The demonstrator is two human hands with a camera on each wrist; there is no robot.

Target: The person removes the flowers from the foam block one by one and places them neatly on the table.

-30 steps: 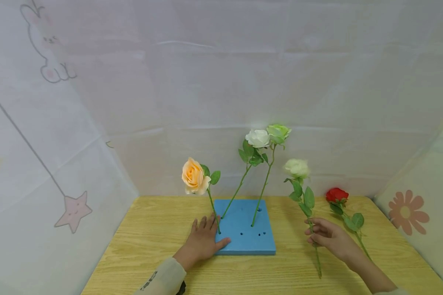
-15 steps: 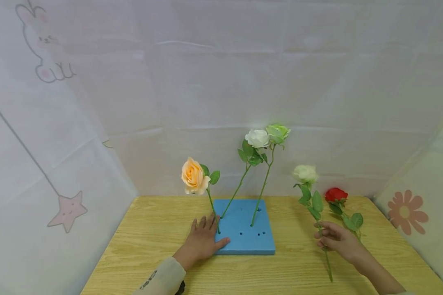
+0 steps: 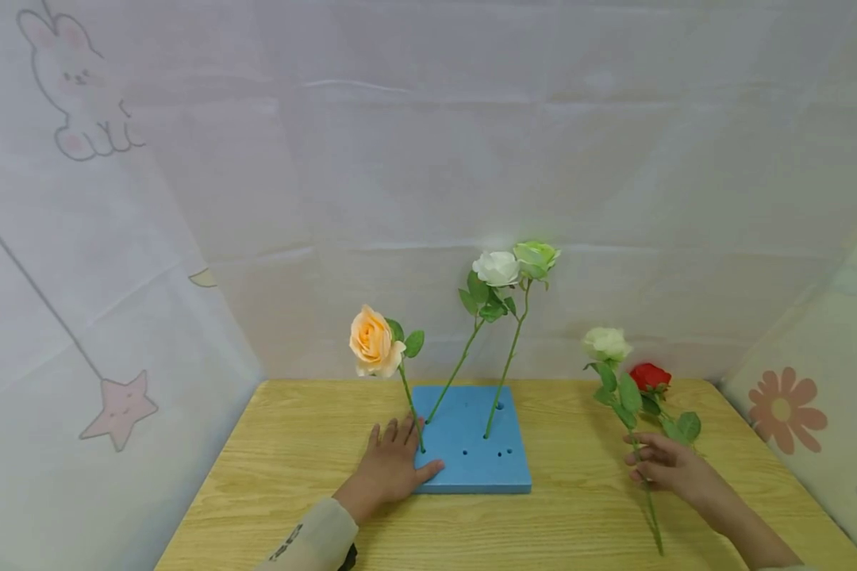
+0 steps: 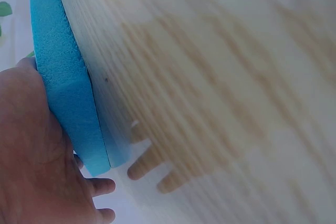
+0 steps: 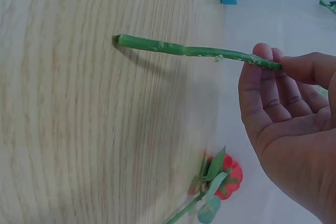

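My right hand [image 3: 674, 472] pinches the green stem of a cream-white rose [image 3: 607, 345] between thumb and fingers. In the right wrist view the bare stem [image 5: 157, 45] points away from the fingertips, its cut end right at the wood surface. My left hand [image 3: 389, 468] rests spread on the left edge of a blue foam block [image 3: 482, 473] with small holes, thumb on its top. Standing in the block are a peach rose [image 3: 373, 341], a white rose [image 3: 497, 269] and a light green rose [image 3: 536, 258], the latter two leaning right.
A red rose [image 3: 650, 377] lies on the wooden table [image 3: 543, 527] at the right, behind my right hand. Several holes show in the block's front right part. A pale printed curtain [image 3: 428, 174] closes off the back and sides.
My right hand has carried the cream-white rose to the right and slightly nearer me, so its bloom now stands beside the red rose. The left hand stays on the block.
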